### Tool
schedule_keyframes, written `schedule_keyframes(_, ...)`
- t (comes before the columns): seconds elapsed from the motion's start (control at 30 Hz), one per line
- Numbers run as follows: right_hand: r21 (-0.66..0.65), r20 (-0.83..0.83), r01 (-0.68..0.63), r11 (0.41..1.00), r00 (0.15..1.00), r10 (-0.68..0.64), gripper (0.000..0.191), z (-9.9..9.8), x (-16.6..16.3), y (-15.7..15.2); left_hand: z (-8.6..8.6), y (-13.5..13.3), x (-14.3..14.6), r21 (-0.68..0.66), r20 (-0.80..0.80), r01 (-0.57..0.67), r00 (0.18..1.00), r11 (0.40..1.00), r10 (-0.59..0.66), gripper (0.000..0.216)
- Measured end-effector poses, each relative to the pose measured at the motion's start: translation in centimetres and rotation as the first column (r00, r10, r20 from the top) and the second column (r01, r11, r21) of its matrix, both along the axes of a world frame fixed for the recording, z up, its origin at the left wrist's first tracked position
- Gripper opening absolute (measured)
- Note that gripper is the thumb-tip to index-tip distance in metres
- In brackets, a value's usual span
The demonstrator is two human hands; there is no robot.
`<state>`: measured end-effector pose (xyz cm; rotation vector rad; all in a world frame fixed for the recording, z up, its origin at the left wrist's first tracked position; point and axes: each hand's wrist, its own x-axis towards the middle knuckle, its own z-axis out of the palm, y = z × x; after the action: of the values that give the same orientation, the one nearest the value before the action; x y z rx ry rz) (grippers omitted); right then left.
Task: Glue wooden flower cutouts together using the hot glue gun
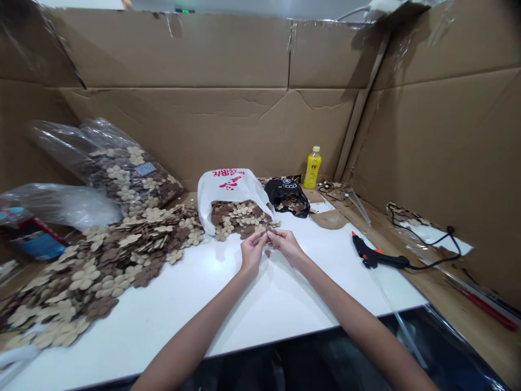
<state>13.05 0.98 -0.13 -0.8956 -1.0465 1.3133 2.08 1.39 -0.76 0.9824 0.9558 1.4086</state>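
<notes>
My left hand (252, 252) and my right hand (287, 247) meet over the white table (277, 304), fingertips close together. Whatever they pinch is too small to make out. Just beyond them, a white plastic bag (228, 187) with red print lies open, spilling brown and beige flower-shaped cutouts (240, 217) towards my fingers. A much larger heap of the same cutouts (122, 260) spreads across the table's left side. Behind it, a transparent plastic sack (130, 174) is packed with more.
A black hot glue gun (378, 258) with an orange trigger and a dark cord lies on the wooden shelf at right. Behind the bag stand a yellow bottle (312, 168) and a black bag (287, 198). Cardboard walls (203, 125) enclose the back and right.
</notes>
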Motion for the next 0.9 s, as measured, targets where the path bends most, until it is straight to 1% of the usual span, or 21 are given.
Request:
schedule_keyframes(0.2, 0.019, -0.007, 0.024, 1.000, 1.000, -0.024, 0.032, -0.1, -0.2, 0.0, 0.1, -0.1, 0.1, -0.002, 0.012, 0.012, 1.000, 1.000, -0.012, 0.035)
schedule_keyframes(0.3, 0.022, -0.022, 0.018, 1.000, 1.000, -0.017, 0.033, -0.1, 0.0, 0.2, 0.4, -0.3, 0.2, -0.049, 0.109, 0.066, 0.992, 0.997, -0.060, 0.032)
schedule_keyframes(0.37, 0.029, -0.021, 0.041, 0.999, 0.999, -0.041, 0.033, 0.2, 0.4, 0.4, 0.6, -0.4, 0.2, -0.089, 0.186, 0.100, 0.979, 0.991, -0.082, 0.026)
schedule_keyframes(0.43, 0.043, -0.010, 0.082, 0.996, 0.997, -0.082, 0.033, 0.7, 1.1, 0.7, 0.8, -0.5, 0.1, -0.136, 0.226, 0.104, 0.971, 0.985, -0.071, 0.019)
schedule_keyframes(0.5, 0.074, 0.021, 0.112, 0.991, 0.993, -0.114, 0.031, 1.4, 1.7, 1.0, 0.8, -0.4, 0.0, -0.185, 0.230, 0.095, 0.972, 0.978, -0.051, 0.015)
schedule_keyframes(0.57, 0.109, 0.075, 0.100, 0.989, 0.991, -0.108, 0.029, 2.5, 1.8, 1.1, 0.7, -0.3, 0.0, -0.219, 0.218, 0.093, 0.975, 0.971, -0.044, 0.014)
schedule_keyframes(0.63, 0.120, 0.154, 0.060, 0.991, 0.985, -0.079, 0.027, 3.7, 1.2, 1.1, 0.4, -0.1, 0.2, -0.220, 0.197, 0.096, 0.979, 0.971, -0.052, 0.013)
schedule_keyframes(0.7, 0.107, 0.281, -0.009, 0.994, 0.959, -0.021, 0.024, 5.2, -0.4, 1.2, 0.1, 0.0, 0.4, -0.187, 0.170, 0.085, 0.984, 0.979, -0.053, 0.010)
schedule_keyframes(0.77, 0.079, 0.439, -0.166, 0.983, 0.891, 0.115, 0.022, 6.8, -3.0, 1.7, -0.3, 0.1, 0.6, -0.145, 0.132, 0.056, 0.991, 0.988, -0.037, 0.009)
schedule_keyframes(0.8, 0.052, 0.520, -0.280, 0.958, 0.827, 0.213, 0.022, 7.7, -4.6, 2.1, -0.4, 0.0, 0.6, -0.134, 0.109, 0.042, 0.994, 0.990, -0.027, 0.009)
schedule_keyframes(0.83, 0.016, 0.590, -0.398, 0.917, 0.744, 0.313, 0.022, 8.5, -6.6, 2.7, -0.6, -0.2, 0.5, -0.125, 0.085, 0.032, 0.996, 0.992, -0.021, 0.010)
schedule_keyframes(0.87, -0.019, 0.640, -0.503, 0.864, 0.658, 0.397, 0.023, 9.3, -8.7, 3.3, -0.7, -0.4, 0.4, -0.118, 0.057, 0.039, 0.998, 0.992, -0.033, 0.010)
schedule_keyframes(0.9, -0.041, 0.663, -0.580, 0.814, 0.593, 0.456, 0.024, 10.2, -10.9, 4.0, -0.9, -0.6, 0.2, -0.103, 0.035, 0.033, 0.999, 0.994, -0.030, 0.010)
